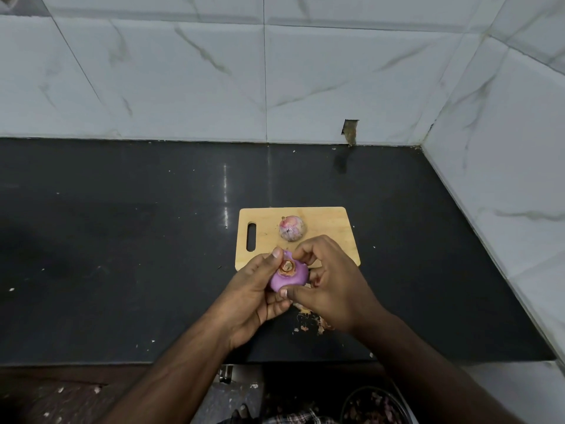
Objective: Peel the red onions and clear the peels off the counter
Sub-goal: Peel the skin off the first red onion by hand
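Purple peeled onion (pixel 289 275) held above near edge of wooden cutting board (pixel 330 228), over black counter (pixel 122 240). Left hand (pixel 253 298) curled round it from below, thumb up by root end. Right hand (pixel 327 286) pinching it, thumb on near side, fingers bent over top. Second onion (pixel 292 228), skin still on, resting on board. Peel scraps (pixel 312 324) on counter beneath right wrist.

Single head-mounted wide-angle cam, looking forward and steeply down at black counter (pixel 122 240). Hands close, low-centre; cutting board (pixel 330 240) mid-frame; tiled wall (pixel 183 71) fills top. No second view.
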